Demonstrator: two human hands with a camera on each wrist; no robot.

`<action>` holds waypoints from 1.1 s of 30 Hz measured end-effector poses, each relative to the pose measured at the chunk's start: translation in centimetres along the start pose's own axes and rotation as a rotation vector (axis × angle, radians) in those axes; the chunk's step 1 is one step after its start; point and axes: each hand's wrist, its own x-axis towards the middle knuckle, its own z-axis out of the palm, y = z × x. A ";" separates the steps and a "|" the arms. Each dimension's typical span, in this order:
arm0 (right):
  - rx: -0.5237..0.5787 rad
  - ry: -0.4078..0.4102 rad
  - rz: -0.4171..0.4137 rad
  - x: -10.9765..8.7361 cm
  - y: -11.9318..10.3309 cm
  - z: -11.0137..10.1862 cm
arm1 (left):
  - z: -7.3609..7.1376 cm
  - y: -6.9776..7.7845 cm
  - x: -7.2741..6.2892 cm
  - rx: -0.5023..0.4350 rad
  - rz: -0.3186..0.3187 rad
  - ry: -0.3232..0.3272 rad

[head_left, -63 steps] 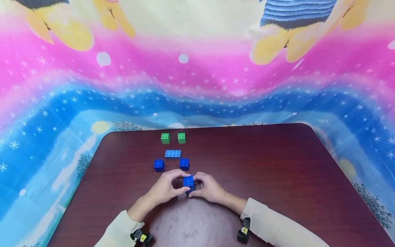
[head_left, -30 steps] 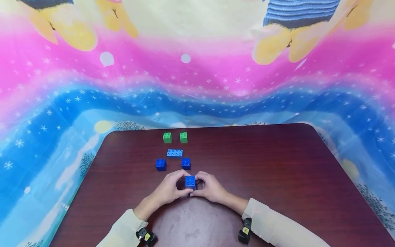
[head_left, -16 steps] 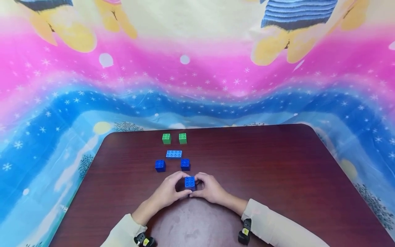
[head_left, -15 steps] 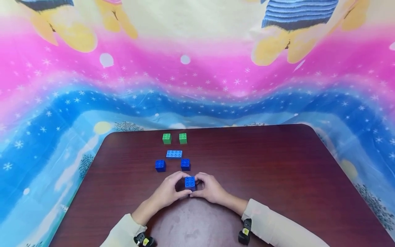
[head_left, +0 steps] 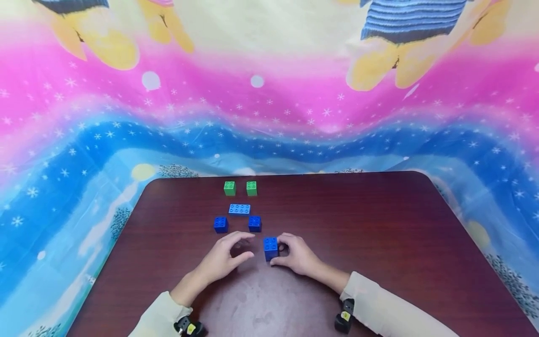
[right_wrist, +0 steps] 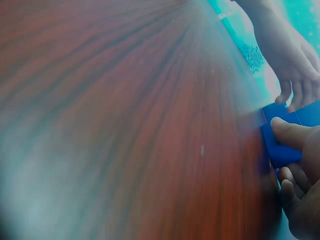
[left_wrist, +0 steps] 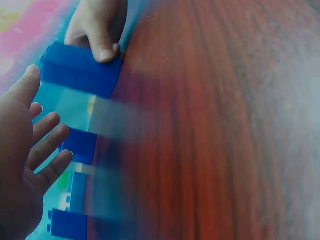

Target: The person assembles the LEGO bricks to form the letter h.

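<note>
My right hand (head_left: 300,255) pinches a dark blue toy building brick piece (head_left: 271,249) between thumb and fingers, studs upward, near the front middle of the table. It looks taller than one brick; the left wrist view shows a faint seam along the blue piece (left_wrist: 75,70). To its left, my left hand (head_left: 221,257) is apart from it, with thumb and fingers spread and nothing between them. Just beyond the hands stand two dark blue bricks, one at the left (head_left: 221,224) and one nearer the held piece (head_left: 254,223).
Behind the dark blue bricks lies a flat light blue brick (head_left: 239,209) with two rows of studs. Farther back are two green bricks, a left one (head_left: 229,188) and a right one (head_left: 251,188). The brown table (head_left: 358,224) ends at a printed cloth backdrop (head_left: 294,93).
Both hands held the dark blue piece before. My left hand has let go and drawn off to the left, while my right hand has shifted slightly right with the piece.
</note>
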 end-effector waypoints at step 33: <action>-0.110 0.009 0.036 -2.6 2.0 -4.0 | -5.9 -6.6 -1.0 0.017 -0.213 0.234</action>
